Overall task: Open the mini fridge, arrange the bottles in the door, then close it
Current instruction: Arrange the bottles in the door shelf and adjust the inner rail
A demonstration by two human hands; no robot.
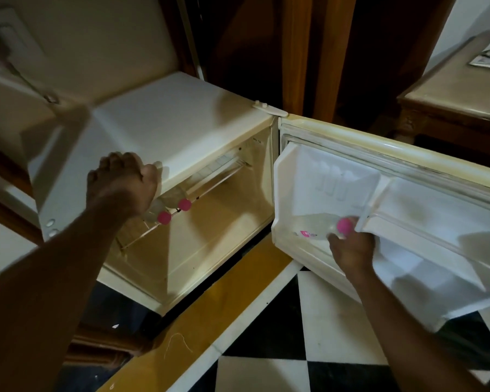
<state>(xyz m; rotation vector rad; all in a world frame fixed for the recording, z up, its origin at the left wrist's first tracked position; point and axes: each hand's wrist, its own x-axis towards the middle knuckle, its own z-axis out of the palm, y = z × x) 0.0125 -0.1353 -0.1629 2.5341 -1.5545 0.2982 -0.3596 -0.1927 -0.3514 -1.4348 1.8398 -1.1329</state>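
The cream mini fridge (pixel 164 123) stands open, its door (pixel 408 154) swung out to the right. My left hand (pixel 122 182) rests fisted on the front edge of the fridge top, holding nothing. Two clear bottles with pink caps (pixel 163 217) (pixel 184 204) lie on the wire shelf inside, just under that hand. My right hand (pixel 351 247) grips a clear bottle with a pink cap (pixel 323 230) near its neck. That bottle lies tilted inside the door's white compartment (pixel 300 176).
The floor has black and white tiles (pixel 323 321) with a yellow strip (pixel 210 306) before the fridge. A wooden table (pixel 458 94) stands at the back right, behind the open door. A wall with a socket (pixel 9 35) is at the left.
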